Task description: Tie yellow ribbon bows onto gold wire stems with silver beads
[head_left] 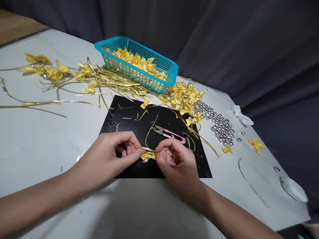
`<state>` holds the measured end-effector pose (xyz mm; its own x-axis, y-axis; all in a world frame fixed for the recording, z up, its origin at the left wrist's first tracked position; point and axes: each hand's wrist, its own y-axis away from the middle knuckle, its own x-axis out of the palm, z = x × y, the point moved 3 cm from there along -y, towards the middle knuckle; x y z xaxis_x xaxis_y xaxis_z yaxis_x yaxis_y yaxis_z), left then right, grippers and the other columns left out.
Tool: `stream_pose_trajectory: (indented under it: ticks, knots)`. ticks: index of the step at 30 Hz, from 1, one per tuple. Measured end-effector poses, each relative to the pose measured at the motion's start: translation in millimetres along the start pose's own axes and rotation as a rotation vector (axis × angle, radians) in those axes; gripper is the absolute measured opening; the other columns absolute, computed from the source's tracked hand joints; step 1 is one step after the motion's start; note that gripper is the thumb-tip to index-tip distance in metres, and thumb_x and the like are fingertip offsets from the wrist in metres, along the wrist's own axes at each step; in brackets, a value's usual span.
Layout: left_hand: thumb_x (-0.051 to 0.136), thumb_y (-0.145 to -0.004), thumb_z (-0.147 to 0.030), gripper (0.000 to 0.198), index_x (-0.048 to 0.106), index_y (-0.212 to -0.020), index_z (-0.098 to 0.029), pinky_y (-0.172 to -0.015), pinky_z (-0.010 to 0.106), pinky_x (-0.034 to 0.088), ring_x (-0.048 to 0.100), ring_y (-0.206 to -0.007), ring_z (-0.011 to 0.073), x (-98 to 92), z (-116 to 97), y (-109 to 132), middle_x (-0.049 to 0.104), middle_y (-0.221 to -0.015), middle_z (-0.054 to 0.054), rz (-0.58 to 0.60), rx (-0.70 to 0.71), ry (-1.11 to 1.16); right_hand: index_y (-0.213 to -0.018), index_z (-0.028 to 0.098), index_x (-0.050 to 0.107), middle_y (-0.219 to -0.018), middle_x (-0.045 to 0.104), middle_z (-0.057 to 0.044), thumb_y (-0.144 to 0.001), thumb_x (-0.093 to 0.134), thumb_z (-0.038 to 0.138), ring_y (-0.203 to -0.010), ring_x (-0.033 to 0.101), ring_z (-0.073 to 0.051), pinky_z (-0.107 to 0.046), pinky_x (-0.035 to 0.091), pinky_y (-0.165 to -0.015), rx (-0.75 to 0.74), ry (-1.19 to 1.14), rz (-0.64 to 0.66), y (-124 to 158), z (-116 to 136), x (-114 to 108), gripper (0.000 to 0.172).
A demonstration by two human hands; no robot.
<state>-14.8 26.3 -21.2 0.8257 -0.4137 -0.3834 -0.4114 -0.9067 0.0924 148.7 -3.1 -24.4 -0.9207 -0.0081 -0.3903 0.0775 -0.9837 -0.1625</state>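
Note:
My left hand [113, 154] and my right hand [174, 159] meet over the front of a black mat [129, 122]. Both pinch a thin gold wire [149, 150] that loops up between them. A small yellow ribbon bow [149, 155] with a silver bead hangs on the wire just below my fingertips. Pink thread snips [169, 133] lie on the mat right behind my right hand.
A blue basket [171, 71] of yellow bows stands at the back. Gold wires [117, 83] and finished bow stems [52, 71] spread to the left. Loose bows [183, 98] and silver beads [220, 126] lie right of the mat. A white spoon-like object [294, 189] sits near the right edge.

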Motion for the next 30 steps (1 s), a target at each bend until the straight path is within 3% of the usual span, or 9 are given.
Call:
stream_pose_trajectory:
  ticks: [8,14,23,30]
  knots:
    - [0.053,-0.082,-0.026,0.017,0.049,-0.066,-0.02,-0.045,0.018,0.035,0.048,-0.05,0.009,1.2,1.3,5.9,0.053,-0.057,-0.006,-0.049,0.085,-0.228,-0.083,0.018,0.052,-0.055,0.03,0.01,-0.075,0.048,0.004,-0.043,0.027,-0.004,-0.018,0.027,-0.043,-0.127,0.199,-0.025,4.5,1.9,0.0,0.016]
    - [0.045,-0.09,-0.033,0.01,0.044,-0.088,-0.024,-0.048,0.019,0.04,0.055,-0.057,0.0119,3.5,3.7,4.2,0.058,-0.067,-0.005,0.079,0.009,-0.067,-0.088,0.018,0.054,-0.051,0.031,0.01,-0.084,0.05,0.012,-0.041,0.032,-0.005,-0.02,0.028,-0.043,-0.102,0.27,0.031,1.8,2.5,0.2,0.008]
    - [0.043,-0.09,-0.034,0.012,0.049,-0.091,-0.023,-0.049,0.019,0.038,0.049,-0.053,0.0107,6.7,5.0,3.6,0.055,-0.063,-0.005,0.173,0.021,-0.021,-0.094,0.019,0.053,-0.057,0.038,0.008,-0.088,0.049,0.014,-0.044,0.032,-0.005,-0.018,0.027,-0.043,-0.135,0.189,0.047,6.5,1.5,-1.2,0.009]
    - [0.044,-0.091,-0.033,0.014,0.05,-0.096,-0.022,-0.049,0.019,0.037,0.048,-0.056,0.0108,4.1,4.4,2.5,0.054,-0.065,-0.005,0.128,-0.002,0.024,-0.095,0.017,0.054,-0.061,0.04,0.007,-0.085,0.054,0.017,-0.045,0.032,-0.005,-0.019,0.029,-0.043,-0.14,0.244,0.166,2.9,3.7,-1.8,0.011]
